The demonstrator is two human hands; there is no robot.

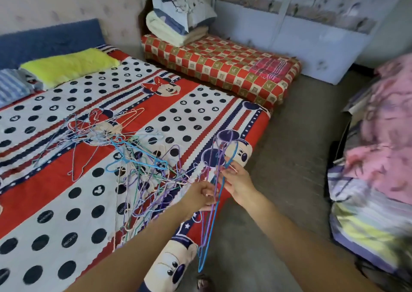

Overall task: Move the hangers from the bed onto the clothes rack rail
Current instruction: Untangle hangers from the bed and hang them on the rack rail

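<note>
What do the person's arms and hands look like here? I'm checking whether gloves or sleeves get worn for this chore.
No gloves and no sleeves in view: both forearms are bare up to the frame edge. The left hand seems to carry a thin ring on one finger; the right hand shows nothing worn.

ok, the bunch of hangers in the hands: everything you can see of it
A small bunch of hangers, thin wire that looks plastic-coated, purple and blue. It hangs over the bed's edge, hooks up, long bodies trailing down toward the floor, the blue one lowest. The left hand grips it around the necks; the right hand pinches near the hooks. The exact count is unclear. It sits just right of the tangled pile on the bed, possibly still snagged.
</note>
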